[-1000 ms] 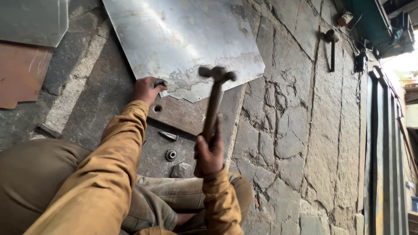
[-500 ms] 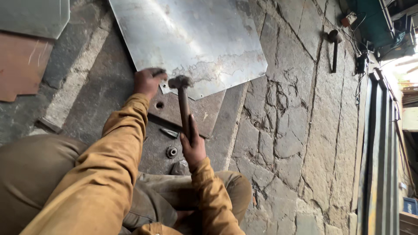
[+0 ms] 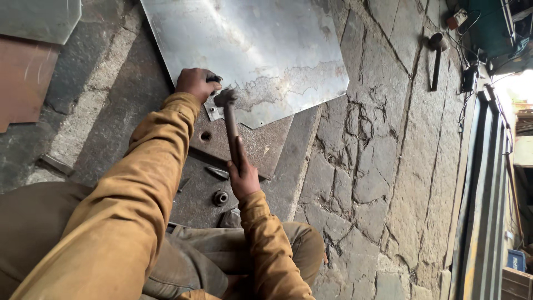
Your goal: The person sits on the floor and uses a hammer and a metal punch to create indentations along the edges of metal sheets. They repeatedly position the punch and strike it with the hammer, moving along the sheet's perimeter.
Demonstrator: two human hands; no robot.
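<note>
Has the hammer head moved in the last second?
Yes. The hammer in the right hand has come down from above the metal sheet edge to the sheet's corner, beside the left hand.

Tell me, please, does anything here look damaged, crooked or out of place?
The stone floor is badly cracked beside the metal sheet. The sheet's surface shows pale, irregular staining near its lower edge. A second hammer lies loose on the floor, far from the hands. Nothing looks spilled.
</note>
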